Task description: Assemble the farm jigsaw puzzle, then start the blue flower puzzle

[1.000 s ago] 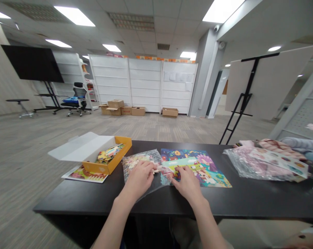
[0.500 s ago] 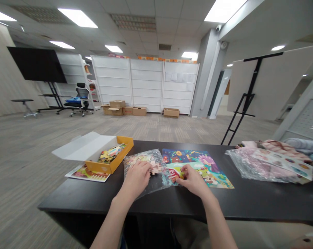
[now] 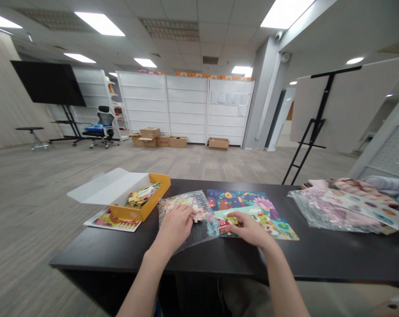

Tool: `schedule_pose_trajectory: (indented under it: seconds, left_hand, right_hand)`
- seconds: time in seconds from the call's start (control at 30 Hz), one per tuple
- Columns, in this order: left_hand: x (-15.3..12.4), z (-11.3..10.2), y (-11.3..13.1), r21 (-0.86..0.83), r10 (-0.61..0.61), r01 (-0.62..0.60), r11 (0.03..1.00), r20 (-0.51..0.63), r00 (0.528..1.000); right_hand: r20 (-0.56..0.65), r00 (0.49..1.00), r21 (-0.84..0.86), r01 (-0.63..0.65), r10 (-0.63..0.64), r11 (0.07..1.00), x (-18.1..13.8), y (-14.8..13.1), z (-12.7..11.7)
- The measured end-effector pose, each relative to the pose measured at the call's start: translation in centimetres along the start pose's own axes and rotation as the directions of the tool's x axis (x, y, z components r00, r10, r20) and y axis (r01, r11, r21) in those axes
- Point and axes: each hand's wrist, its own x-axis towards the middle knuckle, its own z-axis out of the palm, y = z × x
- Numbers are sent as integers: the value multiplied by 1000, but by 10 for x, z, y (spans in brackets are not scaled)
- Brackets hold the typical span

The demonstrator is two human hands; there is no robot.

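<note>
My left hand (image 3: 178, 221) lies over a clear plastic bag (image 3: 197, 235) with jigsaw puzzle pieces (image 3: 199, 213), its fingers curled down onto it; the fingertips are partly hidden. My right hand (image 3: 247, 227) is over a strip of joined puzzle with a farm scene (image 3: 255, 212). Its thumb and forefinger stand apart beside a red barn (image 3: 223, 222), with nothing seen between them. Under the strip is a colourful picture sheet (image 3: 282, 224) with a dark blue upper part. The bag's right edge meets the sheet's left side.
On the black table (image 3: 120, 251), an open yellow box (image 3: 130, 214) holds more puzzle pieces, its white lid folded left. A printed picture card (image 3: 113, 221) lies partly beneath it. At the right are a plastic-wrapped pink bundle (image 3: 338, 211) and folded fabrics (image 3: 367, 189).
My right hand has shifted slightly right, and its thumb and forefinger are drawn back from the barn, showing more of it. My left hand stays on the bag.
</note>
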Motion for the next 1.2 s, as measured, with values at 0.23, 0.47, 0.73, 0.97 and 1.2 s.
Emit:
schedule_pose_trajectory:
  seconds: [0.23, 0.47, 0.73, 0.97, 1.2]
  left_hand:
    - [-1, -20, -5, -134, -139, 133, 982, -38, 990]
    - [4, -12, 0, -385, -226, 165, 908, -118, 967]
    - [9, -14, 10, -404, -275, 155, 901, -258, 926]
    - [5, -9, 6, -314, -216, 121, 942, -289, 933]
    - [5, -7, 4, -248, -103, 28, 968, -295, 950]
  right_hand:
    - [18, 998, 529, 44, -62, 847, -23, -13, -15]
    - [164, 972, 670, 17, -169, 742, -31, -38, -3]
    - [91, 961, 530, 174, -259, 830, -12, -66, 64]
    - [98, 935, 449, 264, -340, 854, 1, -73, 83]
    - [49, 948, 328, 283, -315, 901, -8, -65, 58]
